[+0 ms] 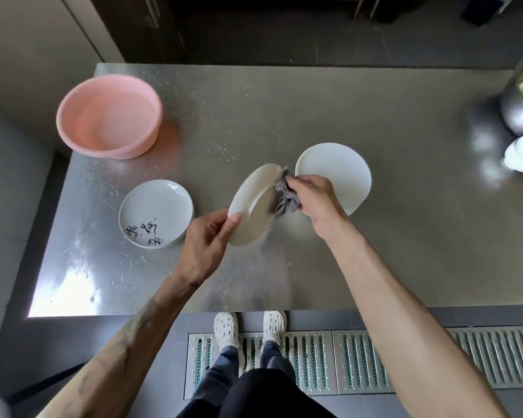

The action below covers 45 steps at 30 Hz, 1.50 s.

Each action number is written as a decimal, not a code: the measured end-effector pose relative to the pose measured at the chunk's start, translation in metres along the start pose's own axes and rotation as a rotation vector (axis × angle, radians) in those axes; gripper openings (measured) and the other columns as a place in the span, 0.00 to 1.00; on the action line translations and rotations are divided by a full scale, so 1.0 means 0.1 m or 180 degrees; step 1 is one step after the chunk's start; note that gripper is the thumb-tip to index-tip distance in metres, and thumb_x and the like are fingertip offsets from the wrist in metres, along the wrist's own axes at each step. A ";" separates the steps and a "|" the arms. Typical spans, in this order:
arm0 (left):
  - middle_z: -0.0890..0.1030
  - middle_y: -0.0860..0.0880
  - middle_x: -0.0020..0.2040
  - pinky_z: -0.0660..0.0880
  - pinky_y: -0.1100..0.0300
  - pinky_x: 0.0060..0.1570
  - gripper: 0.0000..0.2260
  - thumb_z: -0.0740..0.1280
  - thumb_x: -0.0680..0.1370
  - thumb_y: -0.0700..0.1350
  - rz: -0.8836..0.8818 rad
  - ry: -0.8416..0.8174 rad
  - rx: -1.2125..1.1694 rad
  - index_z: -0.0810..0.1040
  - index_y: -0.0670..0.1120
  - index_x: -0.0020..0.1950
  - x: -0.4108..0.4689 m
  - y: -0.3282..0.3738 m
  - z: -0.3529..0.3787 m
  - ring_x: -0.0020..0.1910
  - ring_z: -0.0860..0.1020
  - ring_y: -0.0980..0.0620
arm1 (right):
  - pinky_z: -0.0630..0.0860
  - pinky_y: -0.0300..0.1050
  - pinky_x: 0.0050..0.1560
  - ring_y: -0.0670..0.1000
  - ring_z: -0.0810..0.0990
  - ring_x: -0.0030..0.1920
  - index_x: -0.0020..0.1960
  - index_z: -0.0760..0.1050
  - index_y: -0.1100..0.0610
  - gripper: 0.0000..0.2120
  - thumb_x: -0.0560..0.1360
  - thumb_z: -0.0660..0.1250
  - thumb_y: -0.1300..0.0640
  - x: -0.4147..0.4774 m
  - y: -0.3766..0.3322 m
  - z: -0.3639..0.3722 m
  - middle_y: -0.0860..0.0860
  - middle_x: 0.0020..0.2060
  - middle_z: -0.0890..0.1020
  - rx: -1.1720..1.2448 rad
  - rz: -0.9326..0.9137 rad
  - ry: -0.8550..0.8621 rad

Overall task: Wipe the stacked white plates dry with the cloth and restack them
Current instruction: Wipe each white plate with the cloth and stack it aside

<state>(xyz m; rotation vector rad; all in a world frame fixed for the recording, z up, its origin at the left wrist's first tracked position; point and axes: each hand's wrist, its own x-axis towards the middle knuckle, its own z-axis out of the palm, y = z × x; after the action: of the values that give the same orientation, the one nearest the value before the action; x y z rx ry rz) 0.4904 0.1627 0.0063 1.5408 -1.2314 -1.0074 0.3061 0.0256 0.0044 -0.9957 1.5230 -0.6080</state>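
While tilting plate over counter middle: pinches its near-left rim with left hand | grips bunched cloth in right hand, pressed to far-right rim | notes white stack just right, nearer right hand.

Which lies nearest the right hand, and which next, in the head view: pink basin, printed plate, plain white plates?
1. Plain white plates, just behind the right hand.
2. Printed plate, left.
3. Pink basin, far left.

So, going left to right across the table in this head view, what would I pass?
Pink basin → painted plates → left hand → held plate → cloth → flat white plate → steel pot.
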 end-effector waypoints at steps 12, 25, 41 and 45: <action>0.87 0.47 0.52 0.79 0.53 0.31 0.11 0.71 0.81 0.42 0.1929 -0.0400 0.2494 0.84 0.45 0.63 0.43 0.30 0.45 0.44 0.86 0.42 | 0.74 0.42 0.41 0.45 0.78 0.34 0.36 0.76 0.50 0.10 0.66 0.75 0.61 0.09 -0.17 -0.84 0.41 0.27 0.77 0.0036 0.0062 0.0443; 0.59 0.39 0.82 0.57 0.40 0.79 0.28 0.70 0.81 0.50 0.1069 -0.0794 0.2457 0.68 0.41 0.79 0.94 0.10 1.25 0.81 0.58 0.37 | 0.74 0.40 0.36 0.48 0.77 0.35 0.48 0.72 0.51 0.17 0.67 0.73 0.68 0.41 0.37 -1.38 0.52 0.41 0.81 0.0675 -0.0127 0.1273; 0.52 0.50 0.85 0.74 0.46 0.65 0.48 0.79 0.72 0.53 0.0012 -0.0690 0.1962 0.54 0.49 0.84 1.24 -0.20 1.51 0.79 0.64 0.46 | 0.77 0.36 0.47 0.39 0.83 0.42 0.52 0.77 0.49 0.09 0.76 0.73 0.59 0.58 0.53 -1.50 0.44 0.44 0.85 0.0954 -0.0207 0.1263; 0.53 0.50 0.85 0.73 0.48 0.66 0.49 0.80 0.72 0.50 -0.0002 -0.0688 0.1870 0.53 0.49 0.84 1.22 -0.19 1.52 0.79 0.64 0.48 | 0.81 0.38 0.47 0.45 0.86 0.44 0.54 0.77 0.53 0.13 0.74 0.76 0.63 0.44 0.41 -1.48 0.46 0.45 0.87 0.1041 -0.0462 0.1418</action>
<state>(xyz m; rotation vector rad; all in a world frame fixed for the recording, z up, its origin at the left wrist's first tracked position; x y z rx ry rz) 0.3720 0.0215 -0.0602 1.9034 -1.7911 -0.8692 0.1531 -0.0133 -0.0220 -0.7505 1.6690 -1.2029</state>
